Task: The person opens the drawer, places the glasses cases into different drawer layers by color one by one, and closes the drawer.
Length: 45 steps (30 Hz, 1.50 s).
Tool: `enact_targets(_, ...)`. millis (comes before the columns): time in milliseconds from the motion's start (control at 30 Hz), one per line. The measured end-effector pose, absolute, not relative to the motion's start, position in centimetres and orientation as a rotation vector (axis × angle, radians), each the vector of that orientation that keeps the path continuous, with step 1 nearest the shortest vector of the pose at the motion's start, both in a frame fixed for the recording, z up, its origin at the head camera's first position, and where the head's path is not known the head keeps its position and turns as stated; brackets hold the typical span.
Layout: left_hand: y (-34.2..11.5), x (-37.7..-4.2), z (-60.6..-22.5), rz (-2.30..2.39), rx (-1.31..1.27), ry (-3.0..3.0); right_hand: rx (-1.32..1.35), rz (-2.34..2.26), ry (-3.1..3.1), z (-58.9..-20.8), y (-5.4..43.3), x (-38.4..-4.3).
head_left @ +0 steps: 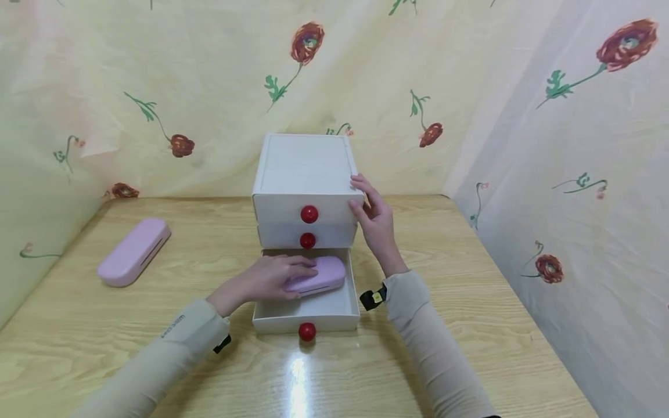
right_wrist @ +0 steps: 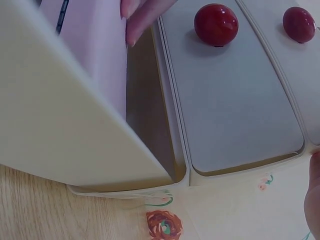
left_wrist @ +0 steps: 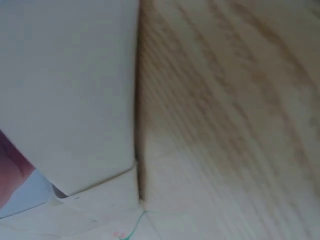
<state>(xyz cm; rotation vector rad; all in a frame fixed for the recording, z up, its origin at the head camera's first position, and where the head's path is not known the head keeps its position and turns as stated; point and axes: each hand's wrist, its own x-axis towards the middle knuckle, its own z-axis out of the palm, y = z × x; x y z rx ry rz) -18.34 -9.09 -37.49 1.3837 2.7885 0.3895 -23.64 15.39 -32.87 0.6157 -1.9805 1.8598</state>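
A white three-drawer cabinet [head_left: 303, 168] with red knobs [head_left: 309, 214] stands mid-table. Its bottom drawer [head_left: 277, 323] is pulled out. My left hand [head_left: 272, 278] lies over a pink case [head_left: 329, 271] inside that drawer, fingers curled round it. My right hand [head_left: 373, 217] rests with fairly straight fingers against the cabinet's top right corner. In the right wrist view the pink case [right_wrist: 95, 45] shows behind the drawer's side wall [right_wrist: 60, 125], with a left fingertip [right_wrist: 137, 20] on it. The left wrist view shows only the drawer's outer wall [left_wrist: 70, 90] and the table.
A second pink case [head_left: 134, 251] lies on the wooden table [head_left: 470, 302] at the left. Flowered cloth hangs behind and on both sides. The two upper drawers are closed, and their red knobs [right_wrist: 216, 23] show in the right wrist view.
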Motion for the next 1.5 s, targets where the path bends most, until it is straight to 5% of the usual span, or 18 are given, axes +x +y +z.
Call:
enact_targets(867,-9.4,-17.6,-39.0,0.345,1.200,2.964,0.627,1.836,-1.970,-33.4,15.1,-23.7)
enact_targets(1500,-10.1,-16.8,-38.2,0.264,1.338,3.036,0.610,1.840,-1.979,-33.1,15.2,-23.7)
